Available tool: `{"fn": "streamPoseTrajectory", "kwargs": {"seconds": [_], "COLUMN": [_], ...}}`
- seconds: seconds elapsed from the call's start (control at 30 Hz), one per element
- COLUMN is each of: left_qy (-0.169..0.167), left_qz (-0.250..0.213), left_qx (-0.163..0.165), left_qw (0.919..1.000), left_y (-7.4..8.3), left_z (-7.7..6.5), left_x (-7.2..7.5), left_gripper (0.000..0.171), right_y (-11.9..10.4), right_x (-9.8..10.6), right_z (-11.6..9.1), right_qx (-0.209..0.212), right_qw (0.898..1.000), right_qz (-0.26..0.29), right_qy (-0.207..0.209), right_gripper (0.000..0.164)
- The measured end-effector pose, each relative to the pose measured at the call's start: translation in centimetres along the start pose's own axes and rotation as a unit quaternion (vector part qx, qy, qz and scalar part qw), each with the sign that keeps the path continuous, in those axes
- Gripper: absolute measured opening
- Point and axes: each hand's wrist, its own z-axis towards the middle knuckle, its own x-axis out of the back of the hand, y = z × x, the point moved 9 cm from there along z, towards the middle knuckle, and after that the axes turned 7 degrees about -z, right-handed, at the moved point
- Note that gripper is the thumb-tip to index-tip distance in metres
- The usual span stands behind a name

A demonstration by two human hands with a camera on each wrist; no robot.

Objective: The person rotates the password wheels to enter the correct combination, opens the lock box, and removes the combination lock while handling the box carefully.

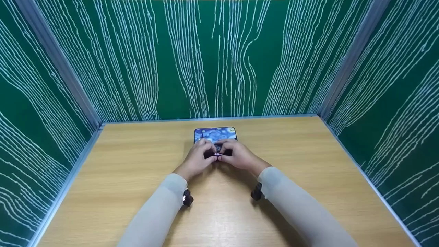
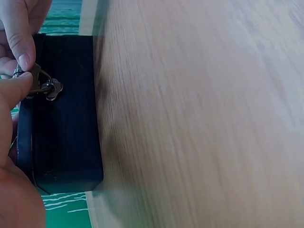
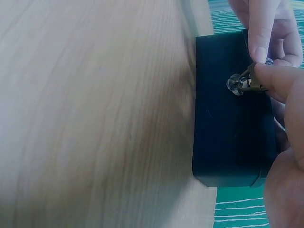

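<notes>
Evidently, one dark box (image 3: 228, 137), standing on the far half of the counter (image 1: 130, 192), about midway between left and right. One small padlock (image 3: 255, 81), at the box's near side, its shackle looped through a metal hasp (image 3: 234, 84). Left grip (image 1: 200, 154): pinching the padlock from the left. Right grip (image 1: 238, 155): pinching it from the right.

Hazards, as judged. Slipping: the padlock was small and the fingertips crowded, so it seemed liable to escape and knock against the box. Twisting: a skewed shackle appeared likely to bind in the hasp or strain it. Shifting: unequal pull from the two sides might have turned the box on the counter. Oversight: fingers hid much of the padlock, so a misalignment could have gone unnoticed.

Materials and forms. Box: smooth, oblong, rounded at the corners; lid (image 1: 215, 133) printed in swirling blue with yellow touches. Padlock: dull, brassy metal, shackle curved. Hasp: silvery, lobed in outline. Counter: pale wood grain, streaked lengthwise. Wall panels (image 1: 267, 44): green, with wavering whitish lines.
</notes>
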Motion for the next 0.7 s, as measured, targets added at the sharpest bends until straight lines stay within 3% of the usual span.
{"fn": "streamPoseTrajectory", "kwargs": {"seconds": [0.47, 0.7], "left_qy": [-0.006, -0.001], "left_qz": [0.013, 0.019], "left_qx": [0.011, 0.002], "left_qw": [0.9998, 0.9998], "left_y": [-0.06, 0.11], "left_z": [-0.13, -0.1], "left_x": [-0.17, -0.19], "left_gripper": [0.011, 0.012], "right_y": [0.1, -0.17], "right_x": [0.01, 0.24], "right_z": [-0.06, -0.06], "right_qx": [0.002, 0.008], "right_qw": [1.0, 1.0], "right_qz": [0.004, -0.005], "right_qy": [0.001, 0.0], "right_gripper": [0.008, 0.006]}}
